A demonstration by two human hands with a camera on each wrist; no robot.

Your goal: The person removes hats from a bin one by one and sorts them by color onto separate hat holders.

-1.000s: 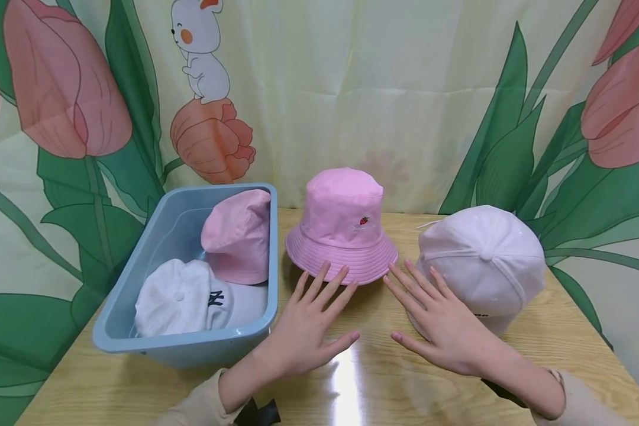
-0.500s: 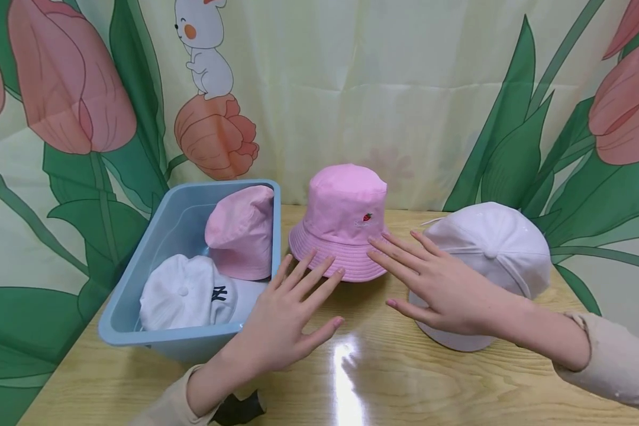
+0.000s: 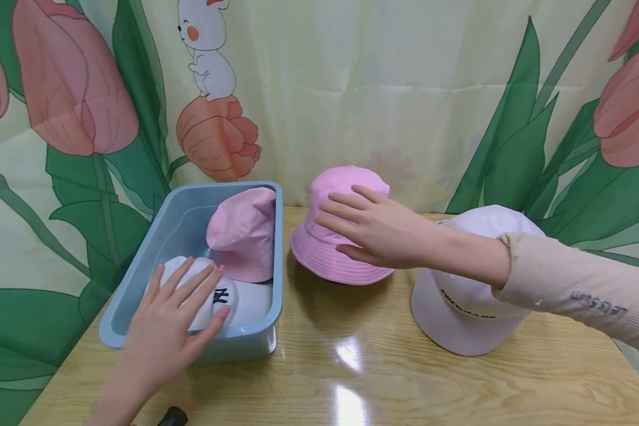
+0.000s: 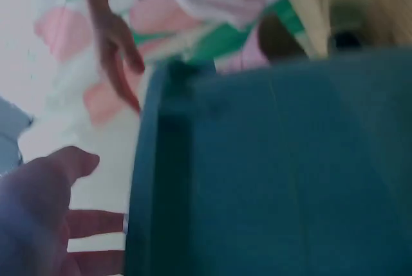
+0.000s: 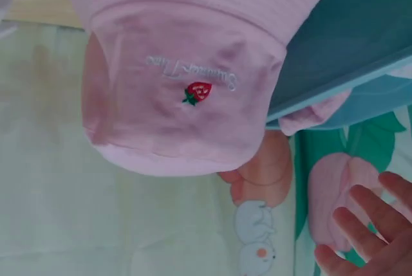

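Observation:
My left hand (image 3: pixel 165 328), fingers straight and spread, is over the near left side of the blue plastic bin (image 3: pixel 278 260); whether it touches anything there I cannot tell. Inside lie a white cap with dark NY letters (image 3: pixel 220 296), partly covered by that hand, and a crumpled pink hat (image 3: pixel 242 236). My right hand (image 3: pixel 380 231) extends leftward in front of a pink bucket hat (image 3: pixel 330 260), fingers straight. That hat, with its embroidered strawberry (image 5: pixel 198 92), stands brim down on the table. In the right wrist view the right hand appears apart from it.
A white cap with dark lettering (image 3: pixel 458 331) sits on the wooden table (image 3: pixel 404 378) at the right, under my right forearm. Behind the table hangs a curtain (image 3: pixel 404 71) printed with tulips and a rabbit.
My left hand has moved left, from near the bucket hat to over the bin. The right hand has moved left and upward, from beside the white cap to in front of the bucket hat.

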